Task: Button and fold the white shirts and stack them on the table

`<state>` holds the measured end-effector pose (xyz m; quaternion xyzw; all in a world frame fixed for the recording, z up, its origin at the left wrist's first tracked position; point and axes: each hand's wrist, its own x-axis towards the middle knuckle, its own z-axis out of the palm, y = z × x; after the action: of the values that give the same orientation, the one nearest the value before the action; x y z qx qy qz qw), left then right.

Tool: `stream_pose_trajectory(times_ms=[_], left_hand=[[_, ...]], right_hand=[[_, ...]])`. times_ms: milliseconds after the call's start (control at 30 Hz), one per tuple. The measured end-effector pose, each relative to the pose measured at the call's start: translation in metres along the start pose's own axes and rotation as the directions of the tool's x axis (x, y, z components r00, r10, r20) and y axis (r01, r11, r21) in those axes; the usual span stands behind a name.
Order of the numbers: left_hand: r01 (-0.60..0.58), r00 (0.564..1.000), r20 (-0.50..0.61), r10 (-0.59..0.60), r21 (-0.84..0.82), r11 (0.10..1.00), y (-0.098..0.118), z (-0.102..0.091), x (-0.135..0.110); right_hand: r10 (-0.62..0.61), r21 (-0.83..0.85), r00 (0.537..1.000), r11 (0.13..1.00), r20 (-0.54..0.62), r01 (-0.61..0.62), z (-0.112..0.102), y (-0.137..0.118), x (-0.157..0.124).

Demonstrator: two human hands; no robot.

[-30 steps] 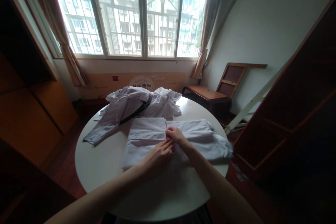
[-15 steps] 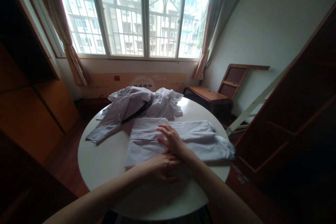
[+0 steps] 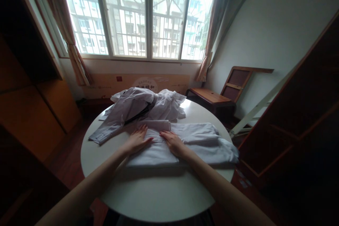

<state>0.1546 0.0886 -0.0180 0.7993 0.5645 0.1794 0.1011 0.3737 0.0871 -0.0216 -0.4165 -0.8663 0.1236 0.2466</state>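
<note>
A white shirt, partly folded, lies flat across the round white table. Its folded part is at the left and a looser end reaches the table's right edge. My left hand rests flat on the shirt's left side, fingers spread and pointing away from me. Close beside it, my right hand lies on the middle of the shirt with its fingers stretched out. Neither hand grips the cloth. Parts of the shirt under both hands are hidden.
Behind the shirt is a crumpled heap of white clothes with a dark strip and a hanging sleeve. A low wooden bench stands back right. Wooden cabinets flank the left. Beyond the table are a printed carton and a window.
My left hand has moved from the shirt's near edge, by my right wrist, up and left onto its left side. My right hand has shifted slightly nearer and flattened.
</note>
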Motion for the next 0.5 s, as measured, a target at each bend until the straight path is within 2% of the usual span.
stream_pose_trajectory(times_ms=[100,300,400,500], left_hand=[[0.09,0.995,-0.027,-0.093,-0.082,0.993,-0.009,-0.002,0.011],[0.211,0.963,-0.096,-0.253,-0.32,0.924,-0.006,-0.008,0.019],[0.245,0.914,-0.163,-0.373,-0.512,0.823,0.0,-0.019,0.01],[0.218,0.901,-0.128,-0.415,-0.692,0.688,0.009,-0.032,-0.006]], right_hand=[[0.008,0.002,1.0,1.0,-0.001,-0.008,-0.002,-0.003,0.0],[0.024,0.0,1.0,1.0,0.007,-0.024,-0.001,-0.002,-0.001],[0.019,0.01,1.0,1.0,-0.014,-0.018,0.001,-0.001,-0.001],[0.044,0.024,0.997,0.999,-0.064,-0.043,0.003,-0.002,-0.003]])
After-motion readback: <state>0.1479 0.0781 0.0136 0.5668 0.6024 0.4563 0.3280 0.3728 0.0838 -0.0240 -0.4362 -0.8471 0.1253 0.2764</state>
